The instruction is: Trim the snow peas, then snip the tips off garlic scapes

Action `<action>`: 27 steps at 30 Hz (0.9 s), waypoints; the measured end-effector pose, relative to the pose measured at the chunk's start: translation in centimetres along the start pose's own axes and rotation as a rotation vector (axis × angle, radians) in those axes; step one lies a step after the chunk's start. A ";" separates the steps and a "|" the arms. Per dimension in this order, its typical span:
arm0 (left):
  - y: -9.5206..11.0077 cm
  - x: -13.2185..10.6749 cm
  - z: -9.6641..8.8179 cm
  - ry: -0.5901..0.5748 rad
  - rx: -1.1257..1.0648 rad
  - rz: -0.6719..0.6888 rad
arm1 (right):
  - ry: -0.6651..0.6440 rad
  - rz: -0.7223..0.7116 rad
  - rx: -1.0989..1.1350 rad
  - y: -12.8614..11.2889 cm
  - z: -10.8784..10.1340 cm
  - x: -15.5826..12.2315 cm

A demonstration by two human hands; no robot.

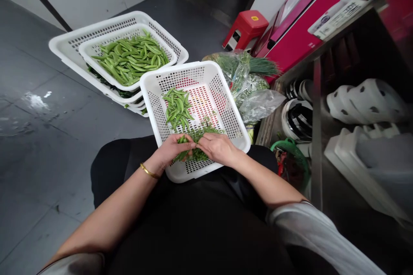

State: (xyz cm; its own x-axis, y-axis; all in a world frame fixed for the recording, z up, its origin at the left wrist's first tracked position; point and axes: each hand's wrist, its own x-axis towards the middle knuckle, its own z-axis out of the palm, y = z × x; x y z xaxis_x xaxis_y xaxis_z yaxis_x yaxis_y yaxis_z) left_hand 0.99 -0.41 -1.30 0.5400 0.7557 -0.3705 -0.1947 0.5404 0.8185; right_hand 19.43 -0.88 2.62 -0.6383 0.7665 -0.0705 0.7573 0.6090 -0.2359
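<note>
On my lap rests a white perforated plastic basket (229, 116). A small pile of green pea pods (177, 107) lies at its left side, and thin green trimmings (206, 131) are heaped near my hands. My left hand (174, 148), with a gold bangle at the wrist, is closed round several pea pods (183, 141). Touching its fingertips, my right hand (217, 148) is pinched closed over the near part of the basket. Whatever sits between the right fingertips is too small to make out.
At the left, stacked white baskets (69, 47) hold many pea pods (132, 58). Behind the lap basket lie plastic bags of greens (248, 81). A red stool (247, 28) stands at the back. To the right, a shelf holds white containers (364, 103) and a green basket (292, 159).
</note>
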 end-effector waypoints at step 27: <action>0.2 1.3 -0.8 0.363 -0.087 0.052 | -0.013 0.473 0.545 6.4 5.0 4.9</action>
State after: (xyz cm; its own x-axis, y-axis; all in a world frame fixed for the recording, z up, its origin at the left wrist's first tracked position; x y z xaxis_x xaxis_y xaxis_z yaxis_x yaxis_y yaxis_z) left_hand 0.96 1.03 -1.97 0.2050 0.8567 -0.4733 -0.2914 0.5151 0.8061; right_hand 20.44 5.73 -4.05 -0.2635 0.9185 -0.2949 0.7787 0.0221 -0.6270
